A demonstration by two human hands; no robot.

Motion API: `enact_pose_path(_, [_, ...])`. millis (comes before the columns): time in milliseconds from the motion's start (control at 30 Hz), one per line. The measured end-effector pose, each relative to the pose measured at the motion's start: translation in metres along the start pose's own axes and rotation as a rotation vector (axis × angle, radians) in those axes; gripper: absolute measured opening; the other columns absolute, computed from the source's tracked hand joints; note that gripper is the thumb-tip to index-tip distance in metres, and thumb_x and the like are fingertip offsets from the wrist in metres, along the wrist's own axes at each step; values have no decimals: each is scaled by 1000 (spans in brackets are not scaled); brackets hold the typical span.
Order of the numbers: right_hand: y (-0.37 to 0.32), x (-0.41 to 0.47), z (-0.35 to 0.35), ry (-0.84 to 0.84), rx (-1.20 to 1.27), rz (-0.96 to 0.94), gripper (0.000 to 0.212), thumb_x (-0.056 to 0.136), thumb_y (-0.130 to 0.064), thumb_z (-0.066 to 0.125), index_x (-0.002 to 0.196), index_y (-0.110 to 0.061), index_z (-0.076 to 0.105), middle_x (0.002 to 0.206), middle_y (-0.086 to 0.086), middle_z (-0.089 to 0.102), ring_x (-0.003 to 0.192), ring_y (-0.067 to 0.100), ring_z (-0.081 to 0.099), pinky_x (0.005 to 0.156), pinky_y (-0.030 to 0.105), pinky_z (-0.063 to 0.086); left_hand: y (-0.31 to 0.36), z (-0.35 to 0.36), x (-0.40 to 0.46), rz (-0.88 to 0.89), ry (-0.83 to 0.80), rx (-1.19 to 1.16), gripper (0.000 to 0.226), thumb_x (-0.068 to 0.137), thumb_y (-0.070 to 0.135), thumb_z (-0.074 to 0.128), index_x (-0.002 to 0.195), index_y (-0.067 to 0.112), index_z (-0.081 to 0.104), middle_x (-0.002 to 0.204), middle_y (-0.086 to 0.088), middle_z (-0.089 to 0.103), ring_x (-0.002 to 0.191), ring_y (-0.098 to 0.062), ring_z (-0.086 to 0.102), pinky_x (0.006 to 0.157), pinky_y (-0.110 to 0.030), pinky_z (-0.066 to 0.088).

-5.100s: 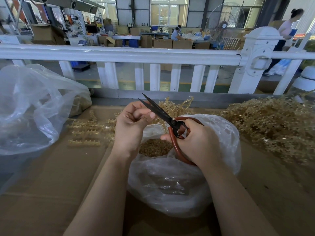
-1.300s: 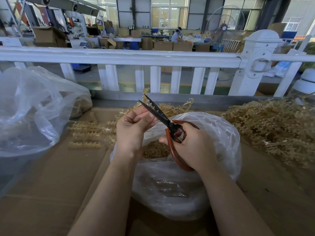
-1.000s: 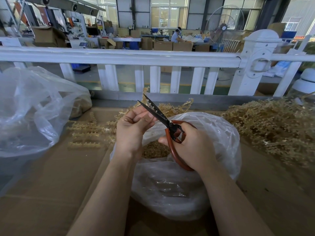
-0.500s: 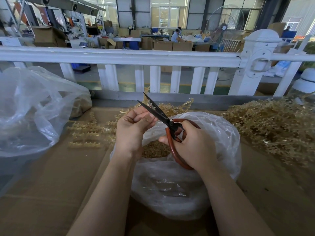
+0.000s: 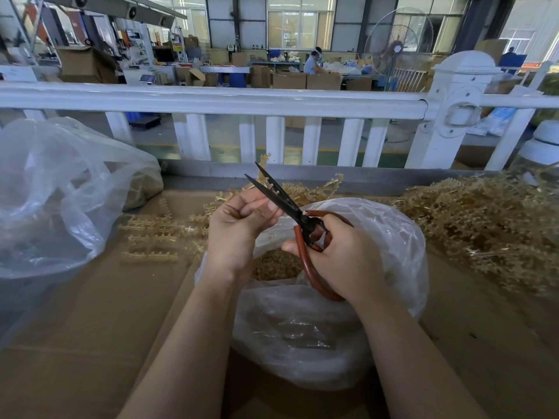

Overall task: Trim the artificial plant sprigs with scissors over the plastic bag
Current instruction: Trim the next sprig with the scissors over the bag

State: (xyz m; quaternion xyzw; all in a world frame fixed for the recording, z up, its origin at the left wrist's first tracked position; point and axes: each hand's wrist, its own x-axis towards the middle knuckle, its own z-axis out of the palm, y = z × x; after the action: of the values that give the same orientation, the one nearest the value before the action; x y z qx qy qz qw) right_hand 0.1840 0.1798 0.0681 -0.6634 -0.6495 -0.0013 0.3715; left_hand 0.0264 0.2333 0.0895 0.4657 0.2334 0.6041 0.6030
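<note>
My right hand grips black scissors with red-brown handles, blades slightly apart and pointing up-left. My left hand pinches a thin tan plastic sprig whose tip pokes up between and behind the blades. Both hands hover over a clear plastic bag holding tan cut pieces at its bottom.
A heap of tan sprigs lies to the right on the cardboard-covered table. Trimmed stems lie in rows to the left. A large clear bag sits far left. A white railing borders the table's far side.
The sprig tip now stands between the scissor blades, which have opened and closed a little. Both hands stay in nearly the same place over the bag.
</note>
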Motion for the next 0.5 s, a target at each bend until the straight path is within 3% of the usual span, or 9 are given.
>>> enact_pose_path(167, [1, 0, 1, -9, 14, 1, 58, 77, -75, 64, 107, -26, 67, 93, -15, 71, 80, 6, 65, 65, 3, 32, 0, 0, 1, -15, 2, -22, 28, 71, 7, 70, 98, 2, 67, 81, -4, 75, 74, -12, 70, 76, -22, 56])
enact_pose_path(500, [0, 1, 2, 43, 74, -20, 76, 67, -88, 47, 98, -22, 69, 86, -19, 67, 72, -1, 58, 64, 2, 33, 1, -1, 1, -43, 21, -28, 31, 70, 7, 72, 101, 2, 68, 86, -8, 76, 78, -16, 71, 75, -21, 57])
